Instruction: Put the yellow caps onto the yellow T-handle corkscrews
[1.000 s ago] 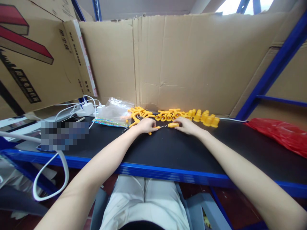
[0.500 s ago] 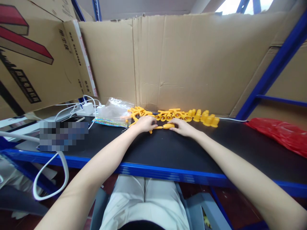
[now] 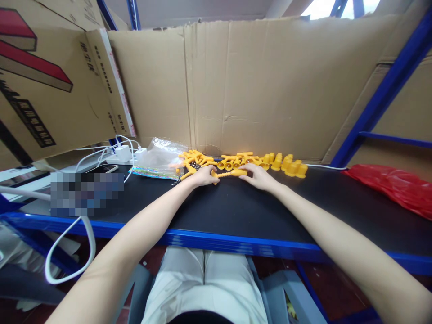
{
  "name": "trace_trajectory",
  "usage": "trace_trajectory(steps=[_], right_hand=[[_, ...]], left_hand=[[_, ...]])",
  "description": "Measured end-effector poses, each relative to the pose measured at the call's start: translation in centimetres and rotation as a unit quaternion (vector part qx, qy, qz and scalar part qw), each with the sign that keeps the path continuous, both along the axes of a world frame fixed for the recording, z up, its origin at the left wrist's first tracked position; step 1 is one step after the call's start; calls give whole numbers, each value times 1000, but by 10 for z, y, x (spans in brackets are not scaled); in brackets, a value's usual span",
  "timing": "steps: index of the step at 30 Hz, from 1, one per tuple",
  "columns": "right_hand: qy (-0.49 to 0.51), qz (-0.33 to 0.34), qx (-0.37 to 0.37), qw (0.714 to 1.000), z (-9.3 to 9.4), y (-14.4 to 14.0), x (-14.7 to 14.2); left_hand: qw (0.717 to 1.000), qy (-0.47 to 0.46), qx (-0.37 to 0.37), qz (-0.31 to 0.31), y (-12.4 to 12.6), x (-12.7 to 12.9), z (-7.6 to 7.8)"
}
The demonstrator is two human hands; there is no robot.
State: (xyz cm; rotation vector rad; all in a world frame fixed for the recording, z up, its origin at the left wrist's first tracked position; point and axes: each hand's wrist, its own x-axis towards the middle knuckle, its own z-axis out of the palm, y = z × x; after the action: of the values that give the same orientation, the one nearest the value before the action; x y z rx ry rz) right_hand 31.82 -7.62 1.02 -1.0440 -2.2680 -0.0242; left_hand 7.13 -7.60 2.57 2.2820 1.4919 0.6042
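Observation:
Between my two hands, just above the black tabletop, lies a yellow plastic threaded rod (image 3: 224, 174) with a crossbar handle at its left end. My left hand (image 3: 204, 175) has its fingers closed round that handle end. At the rod's right end is a longer yellow plastic piece (image 3: 239, 173), pinched by my right hand (image 3: 259, 177). Whether the rod is inside that piece or only touching it, I cannot tell. Behind the left hand is a pile of yellow T-shaped pieces (image 3: 195, 157). Several yellow cone-shaped cups (image 3: 236, 165) lie behind both hands, openings facing me.
Several yellow cups (image 3: 290, 167) stand upright farther right. A clear plastic bag (image 3: 158, 155) lies at the left, near white chargers and cables (image 3: 123, 153) and a phone (image 3: 103, 168). A red plastic bag (image 3: 391, 186) lies at the right. A cardboard wall (image 3: 270, 90) closes off the back.
Both hands have shifted slightly, and the yellow rod and piece between them sit a little higher in view. The rod's threaded part shows more clearly now.

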Motion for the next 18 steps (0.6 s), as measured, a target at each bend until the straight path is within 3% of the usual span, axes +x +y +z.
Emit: trace_trajectory(steps=[5,12,18], right_hand=[[27,15,36,999,4,1,1],[4,32,70,997,7,-7,-6],[21,8,81,996,24,-6,-13]], left_hand=[[996,-87,-18,22,4,1,-2],[994,-27,103,30,-6,1,9],[993,-7,115,40,-5,0,11]])
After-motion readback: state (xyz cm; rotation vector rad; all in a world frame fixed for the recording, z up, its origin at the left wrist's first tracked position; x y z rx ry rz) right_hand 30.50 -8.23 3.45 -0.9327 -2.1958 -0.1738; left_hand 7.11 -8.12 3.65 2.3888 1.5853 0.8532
